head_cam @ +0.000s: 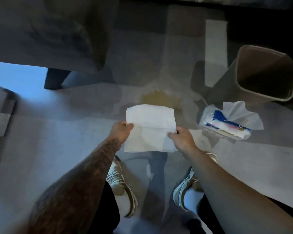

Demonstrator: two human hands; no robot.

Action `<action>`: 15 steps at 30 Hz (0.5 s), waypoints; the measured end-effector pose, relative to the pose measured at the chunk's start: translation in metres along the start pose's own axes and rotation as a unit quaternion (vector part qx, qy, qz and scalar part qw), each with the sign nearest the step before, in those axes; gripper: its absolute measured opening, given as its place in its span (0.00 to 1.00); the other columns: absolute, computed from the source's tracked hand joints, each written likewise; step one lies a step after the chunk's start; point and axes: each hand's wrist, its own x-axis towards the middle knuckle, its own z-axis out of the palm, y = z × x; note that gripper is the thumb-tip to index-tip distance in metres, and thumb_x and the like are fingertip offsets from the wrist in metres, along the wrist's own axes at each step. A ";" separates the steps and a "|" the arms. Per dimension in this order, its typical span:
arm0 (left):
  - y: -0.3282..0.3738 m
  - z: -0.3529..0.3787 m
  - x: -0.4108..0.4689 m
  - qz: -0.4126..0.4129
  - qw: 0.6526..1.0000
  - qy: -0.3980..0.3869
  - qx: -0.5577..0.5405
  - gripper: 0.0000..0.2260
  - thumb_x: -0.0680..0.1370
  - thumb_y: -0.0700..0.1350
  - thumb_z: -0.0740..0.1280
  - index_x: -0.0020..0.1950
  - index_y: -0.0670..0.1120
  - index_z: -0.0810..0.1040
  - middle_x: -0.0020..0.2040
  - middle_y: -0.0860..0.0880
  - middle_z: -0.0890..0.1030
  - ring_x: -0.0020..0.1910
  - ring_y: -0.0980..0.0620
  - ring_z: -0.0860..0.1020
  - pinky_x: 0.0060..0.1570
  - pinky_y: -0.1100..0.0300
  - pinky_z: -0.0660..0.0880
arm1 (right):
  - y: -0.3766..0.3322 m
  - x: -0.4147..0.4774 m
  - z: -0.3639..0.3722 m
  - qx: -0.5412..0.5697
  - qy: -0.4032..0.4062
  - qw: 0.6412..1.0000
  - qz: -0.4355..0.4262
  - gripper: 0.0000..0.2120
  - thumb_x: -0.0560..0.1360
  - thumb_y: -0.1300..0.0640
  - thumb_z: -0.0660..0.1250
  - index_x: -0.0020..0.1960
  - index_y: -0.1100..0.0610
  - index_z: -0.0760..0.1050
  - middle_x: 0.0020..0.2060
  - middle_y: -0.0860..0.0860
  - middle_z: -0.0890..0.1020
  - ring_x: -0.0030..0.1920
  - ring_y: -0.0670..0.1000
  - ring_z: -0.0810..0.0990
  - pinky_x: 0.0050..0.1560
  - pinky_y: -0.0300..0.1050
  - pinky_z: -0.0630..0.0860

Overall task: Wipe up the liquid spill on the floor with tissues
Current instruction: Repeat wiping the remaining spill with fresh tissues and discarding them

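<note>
The left hand (121, 130) and the right hand (183, 138) pinch the side edges of a white tissue (150, 127) with their fingers. The tissue hangs just in front of the yellowish spill (159, 97) on the floor (57, 132); the tissue pack (227, 125) lies to the right of the spill.

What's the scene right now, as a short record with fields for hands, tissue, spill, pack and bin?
left hand: pinches left edge of tissue
right hand: pinches its right edge
tissue: white, spread open between both hands
spill: yellowish puddle on floor, just beyond tissue
tissue pack: on floor right of spill, one sheet sticking up
bin: open-topped, beyond the pack
</note>
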 end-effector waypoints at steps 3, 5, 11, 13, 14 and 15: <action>-0.011 0.013 0.027 0.011 0.999 0.025 0.033 0.12 0.80 0.43 0.67 0.37 0.45 0.79 0.35 0.48 0.78 0.34 0.50 0.74 0.32 0.61 0.70 | 0.013 0.028 0.014 -0.008 0.023 1.000 0.014 0.09 0.77 0.59 0.67 0.56 0.58 0.81 0.49 0.53 0.83 0.46 0.53 0.80 0.49 0.49 0.80; -0.011 0.022 0.047 0.023 0.998 0.026 0.051 0.10 0.81 0.44 0.66 0.42 0.42 0.80 0.39 0.47 0.79 0.37 0.50 0.75 0.35 0.60 0.70 | 0.014 0.048 0.020 -0.008 0.038 0.999 0.019 0.09 0.77 0.59 0.67 0.56 0.57 0.80 0.47 0.52 0.82 0.45 0.52 0.79 0.48 0.47 0.77; -0.002 0.039 0.106 0.036 0.998 0.049 0.025 0.07 0.78 0.43 0.69 0.54 0.47 0.85 0.48 0.48 0.83 0.47 0.47 0.80 0.51 0.56 0.77 | 0.009 0.107 0.032 0.022 0.064 0.998 0.000 0.07 0.74 0.62 0.67 0.50 0.55 0.81 0.40 0.50 0.82 0.40 0.50 0.79 0.34 0.38 0.73; -0.003 0.043 0.129 0.025 0.998 0.059 0.008 0.07 0.74 0.47 0.70 0.48 0.57 0.85 0.47 0.51 0.84 0.49 0.46 0.82 0.56 0.49 0.80 | 0.007 0.123 0.035 0.032 0.075 0.997 -0.001 0.08 0.73 0.62 0.67 0.51 0.54 0.80 0.39 0.48 0.81 0.38 0.49 0.79 0.33 0.36 0.73; -0.003 0.045 0.136 0.022 0.998 0.059 -0.001 0.07 0.73 0.47 0.71 0.48 0.58 0.85 0.47 0.51 0.85 0.49 0.45 0.83 0.56 0.47 0.81 | 0.007 0.130 0.036 0.035 0.083 0.996 0.000 0.07 0.73 0.61 0.67 0.50 0.55 0.80 0.39 0.48 0.81 0.38 0.49 0.79 0.33 0.36 0.73; -0.006 0.048 0.144 0.021 0.998 0.053 -0.007 0.08 0.75 0.45 0.71 0.51 0.54 0.84 0.48 0.51 0.84 0.50 0.45 0.83 0.56 0.46 0.81 | 0.008 0.136 0.038 0.037 0.090 0.995 0.000 0.07 0.73 0.61 0.67 0.50 0.56 0.79 0.38 0.48 0.81 0.37 0.49 0.78 0.33 0.36 0.73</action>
